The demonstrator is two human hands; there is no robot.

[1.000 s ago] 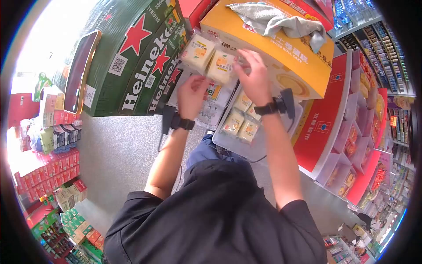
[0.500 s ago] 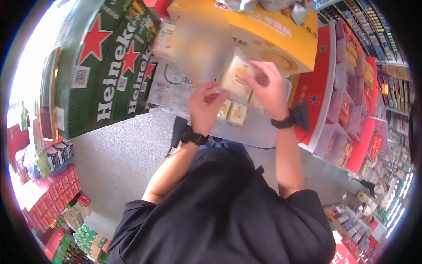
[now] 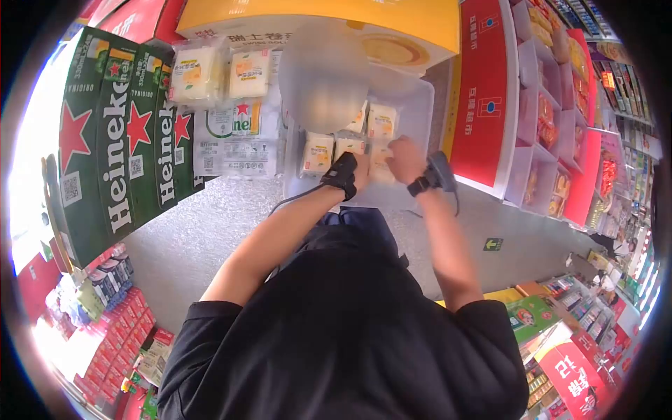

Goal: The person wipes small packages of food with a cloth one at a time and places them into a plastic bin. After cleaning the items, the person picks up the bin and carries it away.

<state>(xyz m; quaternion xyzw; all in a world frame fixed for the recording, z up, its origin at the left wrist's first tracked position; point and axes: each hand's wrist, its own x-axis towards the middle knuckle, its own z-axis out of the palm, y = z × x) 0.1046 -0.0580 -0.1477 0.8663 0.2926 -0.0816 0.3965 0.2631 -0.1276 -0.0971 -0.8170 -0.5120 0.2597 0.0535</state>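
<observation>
White packets with orange print, such as this left one [image 3: 318,154], lie in a translucent plastic bin [image 3: 414,105]. My left hand [image 3: 361,172] is down in the bin beside a white packet [image 3: 350,145]; its fingers are hidden and blurred. My right hand [image 3: 407,159] has its fingers curled and closed at the right edge of another white packet [image 3: 379,162]. Two more packets, a left one [image 3: 196,73] and a right one [image 3: 249,72], rest outside the bin at the upper left. A blurred patch covers part of the bin.
Green Heineken cartons [image 3: 115,140] stand at the left, with a plastic-wrapped pack [image 3: 241,150] beside them. Behind the bin is a yellow carton [image 3: 315,12]. A red display shelf [image 3: 488,91] with snack compartments is at the right. Grey floor [image 3: 210,210] shows below.
The view has shifted, showing more of the bin. Both hands have lowered into the bin; the packet that was raised between them is no longer up there.
</observation>
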